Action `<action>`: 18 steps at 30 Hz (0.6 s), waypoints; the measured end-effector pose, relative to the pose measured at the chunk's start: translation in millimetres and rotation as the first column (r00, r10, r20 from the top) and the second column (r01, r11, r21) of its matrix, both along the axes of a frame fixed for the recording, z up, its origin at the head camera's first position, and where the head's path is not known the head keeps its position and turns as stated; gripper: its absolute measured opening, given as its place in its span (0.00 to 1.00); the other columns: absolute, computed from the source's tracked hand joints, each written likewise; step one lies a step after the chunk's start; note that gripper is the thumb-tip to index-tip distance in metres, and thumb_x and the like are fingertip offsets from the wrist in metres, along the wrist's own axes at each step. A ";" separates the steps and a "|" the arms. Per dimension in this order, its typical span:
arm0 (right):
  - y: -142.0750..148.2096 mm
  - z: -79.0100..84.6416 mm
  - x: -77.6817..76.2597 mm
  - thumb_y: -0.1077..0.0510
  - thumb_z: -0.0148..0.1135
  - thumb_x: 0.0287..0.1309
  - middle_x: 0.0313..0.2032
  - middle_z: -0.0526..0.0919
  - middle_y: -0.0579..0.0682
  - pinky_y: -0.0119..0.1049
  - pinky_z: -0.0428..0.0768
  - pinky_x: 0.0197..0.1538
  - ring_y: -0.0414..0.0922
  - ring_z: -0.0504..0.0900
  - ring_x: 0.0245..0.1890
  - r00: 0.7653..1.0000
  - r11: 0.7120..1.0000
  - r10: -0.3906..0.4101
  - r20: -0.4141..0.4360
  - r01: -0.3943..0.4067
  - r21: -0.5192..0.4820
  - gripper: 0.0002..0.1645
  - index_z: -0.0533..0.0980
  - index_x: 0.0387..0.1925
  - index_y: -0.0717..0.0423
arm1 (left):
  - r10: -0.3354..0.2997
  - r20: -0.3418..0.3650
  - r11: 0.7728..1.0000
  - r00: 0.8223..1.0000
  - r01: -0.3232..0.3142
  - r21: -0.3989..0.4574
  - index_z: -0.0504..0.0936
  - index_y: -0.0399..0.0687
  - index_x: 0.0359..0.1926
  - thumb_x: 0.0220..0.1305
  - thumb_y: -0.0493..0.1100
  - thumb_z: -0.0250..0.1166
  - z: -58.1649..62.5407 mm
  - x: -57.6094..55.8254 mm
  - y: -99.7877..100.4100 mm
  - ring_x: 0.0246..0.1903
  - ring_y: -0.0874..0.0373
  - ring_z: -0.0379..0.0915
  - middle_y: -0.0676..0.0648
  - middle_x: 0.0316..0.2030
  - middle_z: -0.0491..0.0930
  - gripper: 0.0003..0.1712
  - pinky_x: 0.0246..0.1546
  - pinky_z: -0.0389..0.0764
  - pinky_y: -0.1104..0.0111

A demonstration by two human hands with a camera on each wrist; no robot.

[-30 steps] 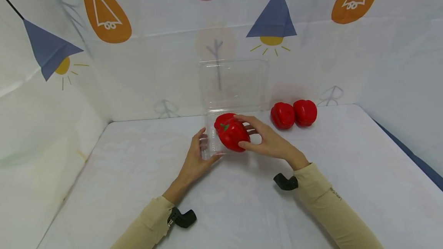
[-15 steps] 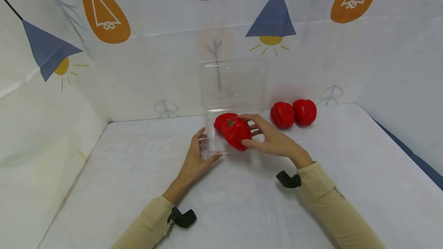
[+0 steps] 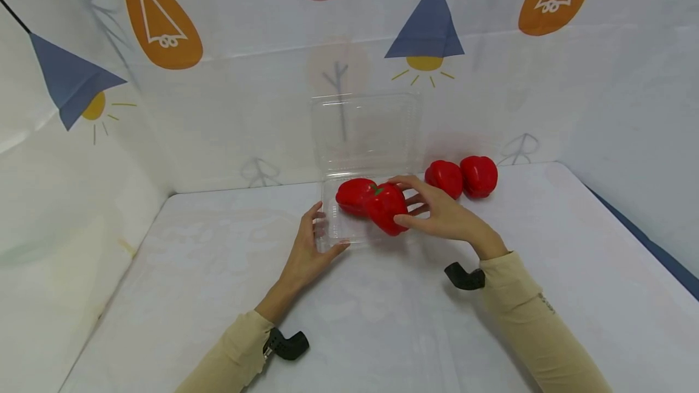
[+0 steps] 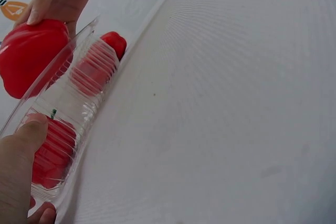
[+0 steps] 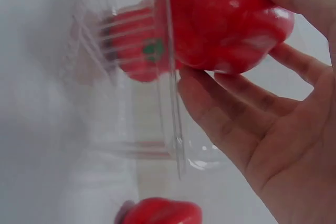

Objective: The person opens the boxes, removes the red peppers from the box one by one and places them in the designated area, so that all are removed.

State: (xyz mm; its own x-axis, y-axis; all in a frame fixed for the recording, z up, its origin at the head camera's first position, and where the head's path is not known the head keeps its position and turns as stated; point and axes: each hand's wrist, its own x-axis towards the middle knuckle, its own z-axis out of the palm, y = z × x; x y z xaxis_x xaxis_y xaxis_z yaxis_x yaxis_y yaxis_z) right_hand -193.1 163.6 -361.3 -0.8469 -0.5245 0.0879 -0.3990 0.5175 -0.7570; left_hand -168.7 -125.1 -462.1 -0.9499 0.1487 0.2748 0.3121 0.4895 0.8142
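Red pepper (image 3: 388,210) sits held between right-hand fingers (image 5: 226,111).

Container (image 3: 349,230) on surface (image 3: 382,320). Behind container: attached raised lid (image 3: 366,132), then backdrop (image 3: 246,108). In container, toward its left rear: first pepper (image 3: 352,197). Over container's right part, above rim: second pepper (image 3: 389,211), in right-hand fingers (image 3: 411,181). Right of container, toward its rear: third pepper (image 3: 443,178), then fourth pepper (image 3: 479,177) farther right. At container's left front corner: left-hand fingers (image 3: 309,215).

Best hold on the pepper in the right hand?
Probably round its broad body, coming from the right: the held pepper has its stem end toward the left, and a second pepper in the clear container crowds that side.
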 end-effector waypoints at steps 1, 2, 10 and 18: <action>2.0 0.4 -0.2 0.46 0.71 0.49 0.59 0.70 0.43 0.44 0.82 0.50 0.47 0.76 0.54 1.000 1.000 -0.004 0.005 0.004 0.000 0.44 0.59 0.65 0.34 | 0.003 0.005 1.000 1.000 -0.003 0.000 0.50 0.52 0.71 0.49 0.55 0.73 0.3 0.2 0.1 0.58 0.54 0.68 0.45 0.60 0.66 0.56 0.57 0.76 0.58; 4.1 0.8 -0.4 0.46 0.70 0.49 0.59 0.70 0.44 0.44 0.82 0.50 0.48 0.76 0.54 1.000 1.000 -0.008 0.010 0.008 0.000 0.43 0.59 0.65 0.34 | 0.006 0.011 1.000 1.000 -0.006 -0.001 0.50 0.53 0.71 0.49 0.55 0.73 0.7 0.4 0.1 0.58 0.54 0.69 0.45 0.60 0.66 0.56 0.56 0.76 0.58; 14.1 3.3 -0.9 0.45 0.69 0.50 0.58 0.71 0.45 0.45 0.81 0.50 0.49 0.76 0.54 0.999 0.999 -0.034 0.038 0.033 0.018 0.42 0.59 0.64 0.32 | 0.009 0.034 1.000 0.999 -0.009 -0.004 0.49 0.54 0.71 0.48 0.55 0.73 2.7 2.1 -0.6 0.57 0.55 0.69 0.45 0.60 0.66 0.56 0.57 0.76 0.59; 21.7 2.8 -2.8 0.46 0.69 0.51 0.57 0.71 0.45 0.42 0.82 0.49 0.49 0.74 0.55 0.998 0.999 -0.049 0.038 0.049 0.022 0.41 0.58 0.64 0.32 | 0.013 0.023 1.000 1.000 -0.013 -0.002 0.49 0.61 0.71 0.48 0.56 0.73 2.7 1.3 0.0 0.57 0.55 0.69 0.45 0.60 0.67 0.54 0.57 0.76 0.60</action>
